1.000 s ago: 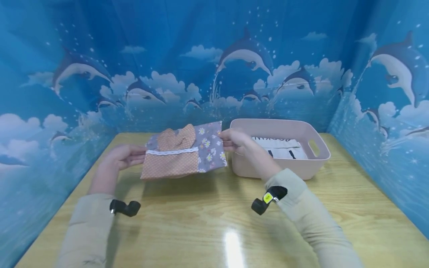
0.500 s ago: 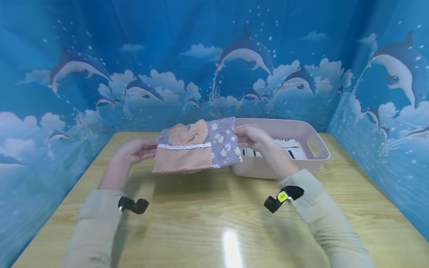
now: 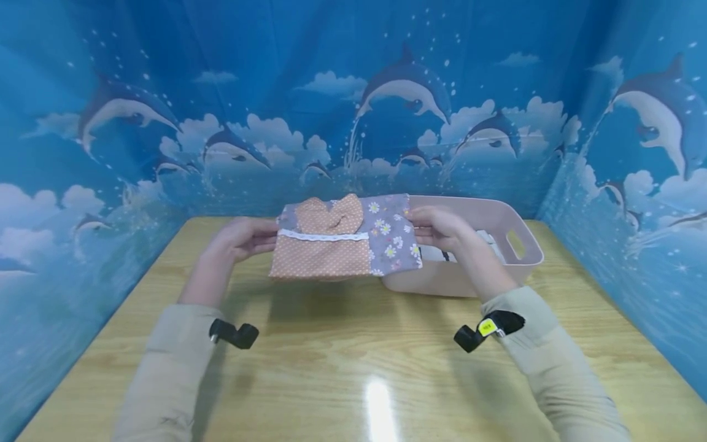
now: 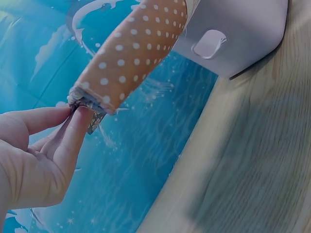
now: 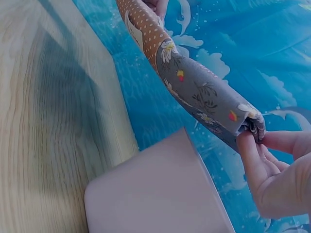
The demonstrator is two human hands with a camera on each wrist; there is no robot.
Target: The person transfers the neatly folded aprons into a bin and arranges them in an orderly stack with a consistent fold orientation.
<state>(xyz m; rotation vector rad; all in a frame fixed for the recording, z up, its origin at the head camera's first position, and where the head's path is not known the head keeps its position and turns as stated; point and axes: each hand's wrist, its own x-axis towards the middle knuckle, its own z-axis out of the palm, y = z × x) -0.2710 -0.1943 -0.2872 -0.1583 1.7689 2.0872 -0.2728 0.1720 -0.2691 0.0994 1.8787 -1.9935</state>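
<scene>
A folded cloth [image 3: 323, 258] is held up over the table, its left part brown with white dots, its right part grey with daisies. White lace trim crosses the dotted part, below a heart-shaped piece. At its left edge my left hand [image 3: 243, 237] pinches the fabric between thumb and fingers, plain in the left wrist view, where the hand [image 4: 39, 160] grips a dotted corner. My right hand [image 3: 439, 226] pinches the opposite daisy-printed edge; the right wrist view shows the fingers [image 5: 250, 153] around the rolled grey end.
Behind the right hand stands a pale pink basket [image 3: 431, 282] with oval handle holes, partly covered by cloth and hand. White fabric [image 3: 433, 253] with black marks lies inside it. The wooden table [image 3: 309, 356] meets blue dolphin-printed curtains [image 3: 309, 92] at the back and sides.
Both hands have carried the folded cloth to the right and slightly up in the head view. Its right end now overlaps the basket's left part. The basket has not moved.
</scene>
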